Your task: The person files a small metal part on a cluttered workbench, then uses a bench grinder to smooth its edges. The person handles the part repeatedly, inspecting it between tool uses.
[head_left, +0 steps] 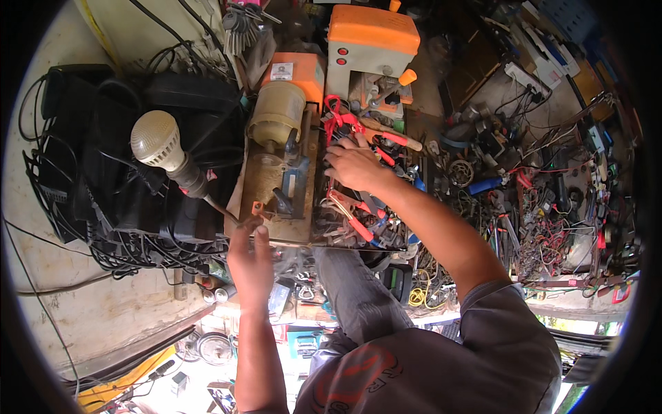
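Observation:
My left hand (252,252) is slightly blurred at the near left corner of a grinding-type machine with a cylindrical housing (277,117) on a dusty bed (289,221). Its fingers are curled by the lamp's metal stem (219,207); what they hold I cannot make out. A bulb lamp (155,138) sits atop that stem. My right hand (352,162) rests among a pile of tools right of the machine, fingers bent and apart. Around it lie red-handled pliers (360,230), a red plastic item (338,114) and several other tools partly hidden by my hand.
An orange-and-grey machine (372,31) with levers stands at the back. Black bags and cables (96,172) crowd the left beside a wall. Dense wires, parts and a blue cylinder (483,185) cover the right side. My leg (352,290) is below the bench edge.

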